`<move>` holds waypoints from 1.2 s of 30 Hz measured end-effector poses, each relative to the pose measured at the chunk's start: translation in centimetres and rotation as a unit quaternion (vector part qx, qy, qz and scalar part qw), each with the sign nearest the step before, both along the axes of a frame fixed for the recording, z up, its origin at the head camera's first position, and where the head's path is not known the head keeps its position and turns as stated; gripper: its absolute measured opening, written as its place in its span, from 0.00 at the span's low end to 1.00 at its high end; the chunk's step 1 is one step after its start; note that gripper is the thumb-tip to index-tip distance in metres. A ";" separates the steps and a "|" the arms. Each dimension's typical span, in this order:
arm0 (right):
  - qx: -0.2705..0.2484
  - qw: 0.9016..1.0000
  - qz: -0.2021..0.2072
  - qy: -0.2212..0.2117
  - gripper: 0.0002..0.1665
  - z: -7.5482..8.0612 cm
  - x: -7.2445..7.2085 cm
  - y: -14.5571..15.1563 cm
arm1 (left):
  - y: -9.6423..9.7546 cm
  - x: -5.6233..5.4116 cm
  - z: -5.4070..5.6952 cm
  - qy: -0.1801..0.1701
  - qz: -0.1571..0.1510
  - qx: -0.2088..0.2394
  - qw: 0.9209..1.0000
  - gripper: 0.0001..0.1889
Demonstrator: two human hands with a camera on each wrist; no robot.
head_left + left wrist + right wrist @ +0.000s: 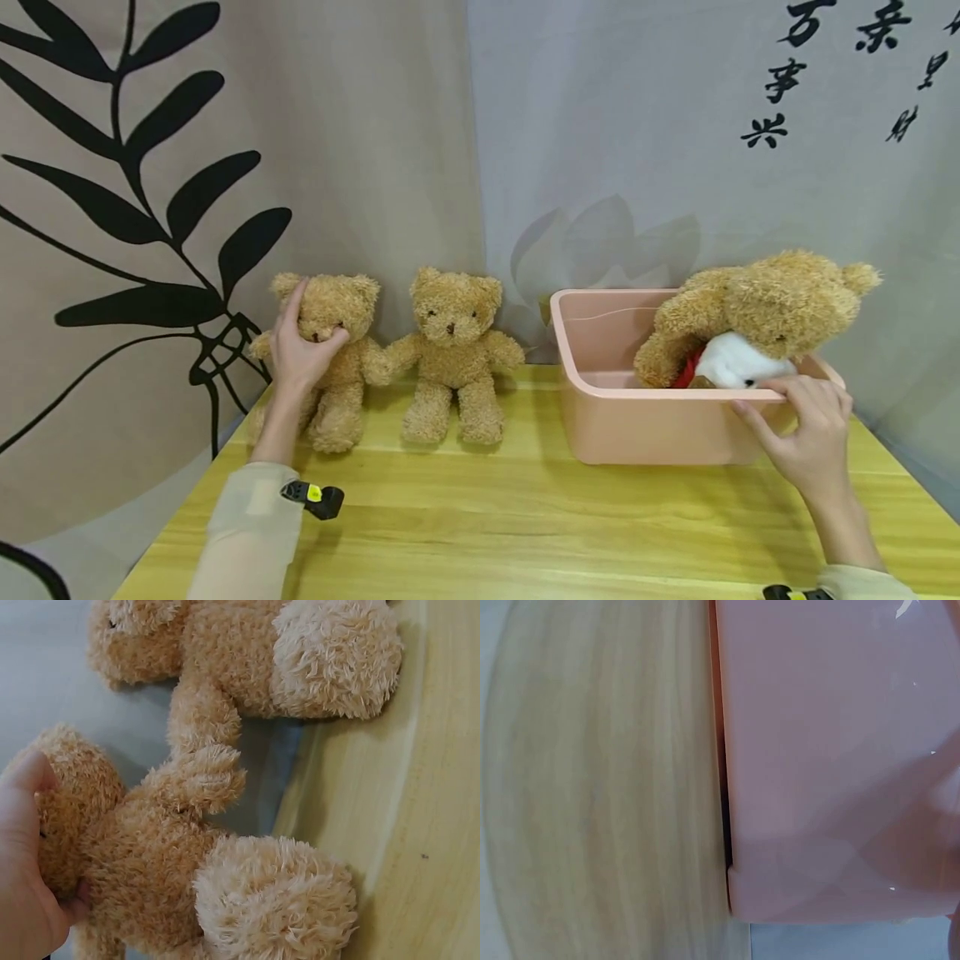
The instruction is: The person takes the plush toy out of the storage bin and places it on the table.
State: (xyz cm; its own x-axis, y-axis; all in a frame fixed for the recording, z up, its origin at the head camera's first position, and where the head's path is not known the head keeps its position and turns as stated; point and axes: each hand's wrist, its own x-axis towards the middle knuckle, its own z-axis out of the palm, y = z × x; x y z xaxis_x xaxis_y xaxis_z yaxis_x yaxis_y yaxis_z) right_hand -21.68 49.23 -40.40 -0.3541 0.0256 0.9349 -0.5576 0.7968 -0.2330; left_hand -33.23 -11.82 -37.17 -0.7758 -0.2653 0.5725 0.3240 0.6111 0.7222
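Observation:
My left hand (302, 357) grips the head of a tan teddy bear (347, 392), thumb across the muzzle and fingers over the side of the head. This bear's paw meets the paw of a second tan teddy bear (452, 358) beside it; both are upright against the backdrop. In the left wrist view, the hand (26, 877) is round the bear's head, its feet near the tabletop. My right hand (810, 429) holds the front rim of a pink plastic bin (667, 429), fingers over the edge and thumb outside. The bin's smooth wall (832, 750) fills most of the right wrist view.
Another teddy bear (787, 292) leans over inside the bin, against its right end. Below it show a white plush toy (738, 358) and some red cloth (688, 367). Everything stands on a wooden table (480, 517), before a cloth backdrop (375, 125) printed with leaves and characters.

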 end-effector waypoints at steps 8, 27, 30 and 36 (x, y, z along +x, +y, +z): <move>-0.002 1.000 -0.001 0.002 0.51 0.2 0.0 -0.2 | -0.1 -0.8 -0.7 -0.068 -0.014 -0.017 0.997 0.43; 0.000 1.000 -0.005 0.004 0.50 0.1 0.2 -0.2 | 0.7 -1.5 -2.6 -0.092 0.023 -0.004 0.995 0.31; 0.000 1.000 -0.004 0.008 0.49 0.1 0.1 -0.3 | 1.0 -1.6 -2.4 -0.093 0.033 -0.003 0.995 0.29; 0.003 1.000 -0.004 0.009 0.49 0.1 -0.2 0.0 | 1.7 -1.7 -2.1 -0.087 0.063 0.012 0.994 0.26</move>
State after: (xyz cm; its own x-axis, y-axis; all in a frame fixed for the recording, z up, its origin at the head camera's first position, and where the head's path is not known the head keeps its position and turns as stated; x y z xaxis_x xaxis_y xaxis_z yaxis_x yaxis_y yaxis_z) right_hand -21.85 49.20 -40.33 -0.3376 0.0224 0.9410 -0.5551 0.8027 -0.2183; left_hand -34.91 -10.14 -39.30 -0.8227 -0.3788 0.4239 0.1143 0.6202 0.7760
